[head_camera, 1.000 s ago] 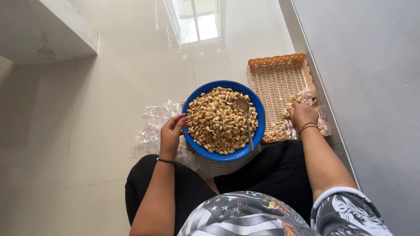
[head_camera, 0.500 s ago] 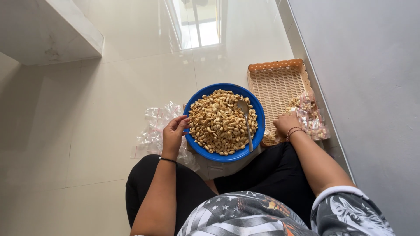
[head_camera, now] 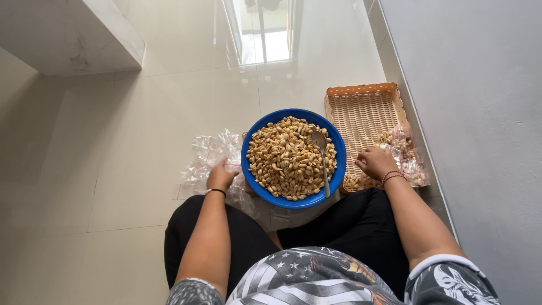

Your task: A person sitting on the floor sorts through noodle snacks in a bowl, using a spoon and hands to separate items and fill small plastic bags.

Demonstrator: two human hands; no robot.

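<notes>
Several clear bags (head_camera: 209, 158) under left fingers (head_camera: 217, 169)

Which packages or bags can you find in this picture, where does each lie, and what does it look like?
Empty clear plastic bags: a crumpled heap on the pale floor left of the blue bowl; the left hand rests on them.
Filled clear bags of nuts: small packets, tan contents, at the near right end of the wicker tray, beside the right hand.
No labels, signs or screens show.
</notes>
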